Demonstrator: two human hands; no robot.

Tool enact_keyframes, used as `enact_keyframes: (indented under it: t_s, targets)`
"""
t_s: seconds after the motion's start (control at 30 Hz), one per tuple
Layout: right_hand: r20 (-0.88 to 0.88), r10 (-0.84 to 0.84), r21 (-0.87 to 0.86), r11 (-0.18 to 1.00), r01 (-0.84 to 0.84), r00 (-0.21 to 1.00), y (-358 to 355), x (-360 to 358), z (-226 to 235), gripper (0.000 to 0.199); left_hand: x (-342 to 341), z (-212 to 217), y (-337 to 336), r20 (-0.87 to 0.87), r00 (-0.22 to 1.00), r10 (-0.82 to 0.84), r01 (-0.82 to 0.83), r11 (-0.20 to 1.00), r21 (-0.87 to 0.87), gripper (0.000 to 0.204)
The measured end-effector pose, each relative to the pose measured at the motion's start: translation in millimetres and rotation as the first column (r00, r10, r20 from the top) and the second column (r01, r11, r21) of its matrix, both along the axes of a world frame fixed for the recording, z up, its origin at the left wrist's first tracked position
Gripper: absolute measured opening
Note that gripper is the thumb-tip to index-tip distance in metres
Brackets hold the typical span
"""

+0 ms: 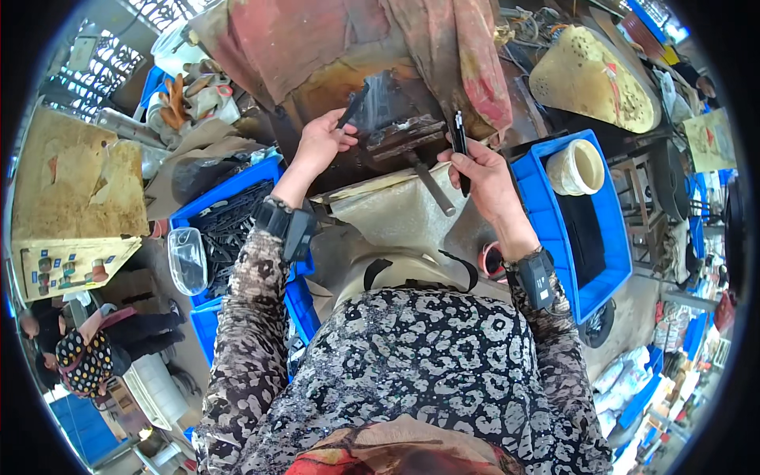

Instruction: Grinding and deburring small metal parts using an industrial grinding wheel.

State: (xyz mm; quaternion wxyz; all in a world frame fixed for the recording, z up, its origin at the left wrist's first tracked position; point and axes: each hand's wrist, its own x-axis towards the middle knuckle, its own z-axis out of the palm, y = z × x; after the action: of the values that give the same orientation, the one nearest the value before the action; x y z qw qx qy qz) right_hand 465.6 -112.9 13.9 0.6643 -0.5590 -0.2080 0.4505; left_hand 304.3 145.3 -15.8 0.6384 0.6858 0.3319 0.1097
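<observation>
My left hand is raised to the left of a metal fixture. Its fingers are closed on a thin, flat black strip that points up and away. On the other side of the fixture, my right hand pinches a slim black piece with a silvery tip, held nearly upright. What kind of part either piece is, I cannot make out. Between my hands lies the dark, worn metal fixture, with a round bar handle sticking out toward me. Light mist or spray shows just behind it.
Stained red-brown cloth drapes over the machine ahead. A blue bin of dark strips stands left, with a clear plastic box on its edge. To the right, another blue bin holds a white bucket and dark pieces. Someone stands far left.
</observation>
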Motion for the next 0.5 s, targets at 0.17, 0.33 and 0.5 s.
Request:
enact_keyframes:
  t_s: [0.17,0.33,0.5]
  targets:
    - [-0.051,-0.062,0.012,0.998,0.063,0.997,-7.1,2.0,9.0,0.028,17.0,-32.1,11.1,-0.01,0.999,0.038,-0.038,0.999,-0.037,0.042]
    - [0.098,-0.052,-0.097,0.993,0.062,0.994,-6.5,-6.7,12.4,0.027,12.4,-66.5,27.6,-0.013,1.0,0.028,-0.027,0.998,0.059,0.037]
    - [0.581,0.2,-0.343,0.939,0.014,0.789,-28.7,-35.3,11.4,0.032,32.1,-96.0,23.5,-0.052,0.997,-0.059,0.075,0.913,0.402,0.032]
